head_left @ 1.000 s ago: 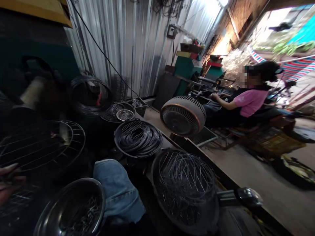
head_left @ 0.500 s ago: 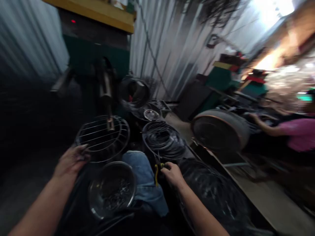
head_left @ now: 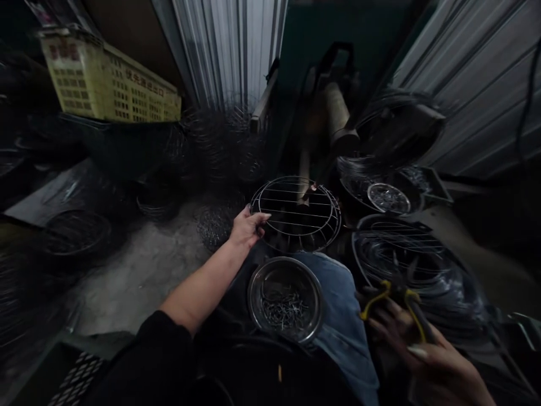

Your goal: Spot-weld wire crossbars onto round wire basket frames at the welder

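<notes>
My left hand [head_left: 247,227] reaches forward and grips the left rim of a round wire grille [head_left: 296,213] that sits under a machine arm. My right hand [head_left: 416,344], low at the right, is closed around yellow-handled pliers [head_left: 395,296]. A round steel bowl [head_left: 285,299] with several small metal pieces lies near my knee, which is covered in blue denim [head_left: 346,304]. To the right of the grille, a dark tub holds coiled wire rings [head_left: 406,254].
A green machine with a cylindrical arm [head_left: 336,115] stands behind the grille. A small metal dish [head_left: 387,197] rests further right. A yellow crate [head_left: 107,87] sits on the upper left. Stacks of wire rings [head_left: 215,225] lie on the concrete floor.
The view has swung left, away from the fan and the seated person. My left hand has closed on the grille's rim. My right hand has lifted the yellow-handled pliers.
</notes>
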Tool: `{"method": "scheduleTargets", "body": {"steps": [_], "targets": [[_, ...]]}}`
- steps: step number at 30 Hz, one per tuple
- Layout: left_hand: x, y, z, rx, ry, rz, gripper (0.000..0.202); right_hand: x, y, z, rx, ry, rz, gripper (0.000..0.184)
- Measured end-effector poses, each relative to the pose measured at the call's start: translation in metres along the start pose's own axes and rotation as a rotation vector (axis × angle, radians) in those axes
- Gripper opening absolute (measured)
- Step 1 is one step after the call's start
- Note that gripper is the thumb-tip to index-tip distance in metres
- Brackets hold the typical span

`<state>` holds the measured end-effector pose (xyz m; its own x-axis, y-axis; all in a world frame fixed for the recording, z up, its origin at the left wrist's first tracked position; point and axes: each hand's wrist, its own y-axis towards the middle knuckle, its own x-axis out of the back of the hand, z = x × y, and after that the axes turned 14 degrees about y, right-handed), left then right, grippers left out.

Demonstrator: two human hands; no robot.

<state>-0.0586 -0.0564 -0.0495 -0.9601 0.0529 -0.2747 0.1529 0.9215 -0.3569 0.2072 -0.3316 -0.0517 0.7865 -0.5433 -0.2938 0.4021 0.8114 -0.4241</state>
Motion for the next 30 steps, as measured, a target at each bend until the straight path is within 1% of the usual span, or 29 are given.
{"method": "scheduleTargets", "body": {"steps": [2, 3, 4, 7, 8, 10, 11, 13, 15, 16, 20, 24, 28, 30], "targets": [[-0.002, -0.002, -0.002, -0.036, 0.016, -0.009, 0.051, -0.017, 0.011, 0.006, -0.050, -0.099, 0.072, 0.030], [-0.003, -0.002, -0.003, -0.048, 0.024, -0.018, 0.051, -0.026, 0.015, 0.010, -0.056, -0.205, 0.108, 0.028], [-0.004, -0.003, -0.003, -0.057, 0.033, -0.029, 0.051, -0.034, 0.019, 0.014, -0.032, -0.349, 0.150, 0.026], [-0.005, -0.003, -0.005, -0.074, 0.058, -0.042, 0.052, -0.052, 0.024, 0.032, 0.126, -0.792, 0.309, 0.027], [-0.006, -0.004, -0.005, -0.083, 0.063, -0.041, 0.052, -0.056, 0.025, 0.037, 0.159, -0.915, 0.348, 0.029], [-0.006, -0.005, -0.006, -0.100, 0.065, -0.041, 0.054, -0.064, 0.025, 0.046, 0.206, -1.105, 0.385, 0.032], [-0.006, -0.005, -0.006, -0.105, 0.066, -0.041, 0.055, -0.068, 0.026, 0.048, 0.228, -1.181, 0.390, 0.032], [-0.007, -0.006, -0.007, -0.106, 0.067, -0.040, 0.056, -0.076, 0.030, 0.051, 0.264, -1.312, 0.366, 0.024], [-0.008, -0.007, -0.009, -0.098, 0.075, -0.041, 0.056, -0.084, 0.033, 0.050, 0.268, -1.410, 0.335, 0.014], [-0.007, -0.007, -0.010, -0.095, 0.080, -0.044, 0.056, -0.088, 0.034, 0.049, 0.264, -1.445, 0.326, 0.013], [-0.006, -0.007, -0.013, -0.105, 0.130, -0.024, 0.054, -0.096, 0.034, 0.039, 0.291, -1.557, 0.315, 0.013], [-0.004, -0.006, -0.014, -0.119, 0.171, -0.012, 0.059, -0.100, 0.027, 0.031, 0.319, -1.720, 0.256, 0.011], [-0.005, -0.005, -0.015, -0.134, 0.187, -0.001, 0.061, -0.107, 0.021, 0.032, 0.386, -1.914, 0.201, 0.017], [-0.005, -0.004, -0.016, -0.134, 0.194, 0.001, 0.064, -0.109, 0.020, 0.035, 0.429, -1.977, 0.167, 0.018]]}}
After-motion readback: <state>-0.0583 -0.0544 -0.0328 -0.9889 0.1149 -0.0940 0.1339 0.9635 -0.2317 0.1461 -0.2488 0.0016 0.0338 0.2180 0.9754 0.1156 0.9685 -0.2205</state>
